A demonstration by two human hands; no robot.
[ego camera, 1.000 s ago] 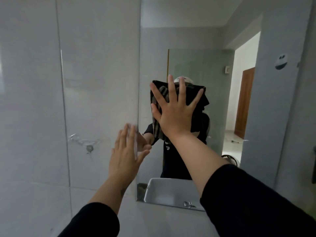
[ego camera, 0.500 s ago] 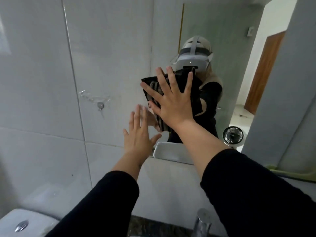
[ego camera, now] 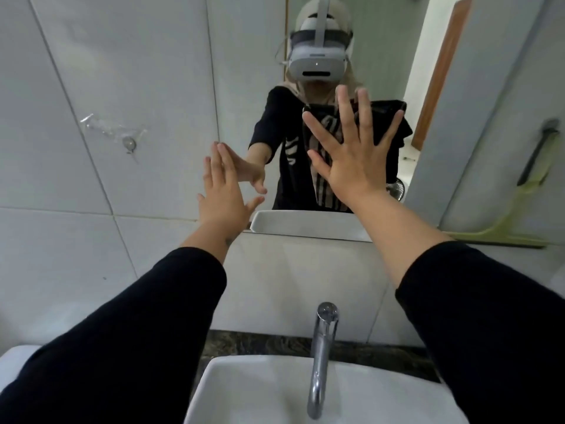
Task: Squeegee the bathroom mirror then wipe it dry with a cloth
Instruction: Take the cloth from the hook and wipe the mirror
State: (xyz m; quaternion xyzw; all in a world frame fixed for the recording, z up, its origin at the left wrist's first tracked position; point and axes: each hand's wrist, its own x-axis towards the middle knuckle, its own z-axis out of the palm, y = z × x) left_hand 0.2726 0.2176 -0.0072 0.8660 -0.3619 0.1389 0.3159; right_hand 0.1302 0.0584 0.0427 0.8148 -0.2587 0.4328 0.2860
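Two hands are raised to the mirror (ego camera: 382, 41), and both are opened flat with the fingers spread. The right hand (ego camera: 351, 160) presses its palm on a dark cloth (ego camera: 394, 130) with pale stripes and holds it flat against the glass; it does not clench the cloth, the fingers lie stretched over it and point upward. The cloth shows around the hand on the upper and right sides and also below the thumb, where the stripes hang down toward the lower edge of the mirror. It lies in the lower middle part of the glass, above the lower edge.

The left hand (ego camera: 224, 191) holds nothing. It is open, with the fingertips at the left edge of the mirror, where the glass meets the wall tiles (ego camera: 91, 87); its reflection meets it there, so it seems to touch the glass, but whether it leans on it I cannot tell. It is beside the cloth, to the left and a little lower, and apart from it.

A green squeegee (ego camera: 501, 231) lies at the lower right corner of the mirror, well apart from both hands; its black handle (ego camera: 535, 154) is seen in the glass. Below the arms are a white sink (ego camera: 260, 390) and a chrome tap (ego camera: 321, 356).
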